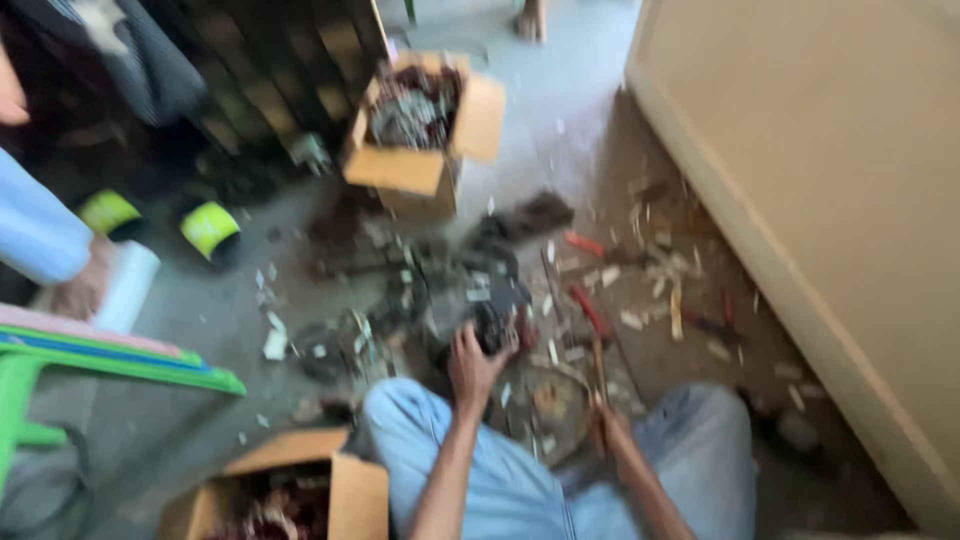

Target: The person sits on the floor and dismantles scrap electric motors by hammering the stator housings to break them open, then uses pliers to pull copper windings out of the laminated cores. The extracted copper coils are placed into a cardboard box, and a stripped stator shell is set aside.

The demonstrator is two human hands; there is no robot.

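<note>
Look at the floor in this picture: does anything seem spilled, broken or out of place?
Yes. Pale chips and scraps lie strewn over the floor around a dark metal part under the left hand, and the cardboard box sits askew, flaps open.

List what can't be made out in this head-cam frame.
Head view, heavy motion blur throughout:
- Dark metal part under the left hand: kind unreadable.
- Right hand: grips a stick-like handle, its tip lost in debris.
- Upper cardboard box: contents smeared.
- Lower cardboard box: cut by the bottom edge.
- Another person's foot: cut by the top edge.
</note>
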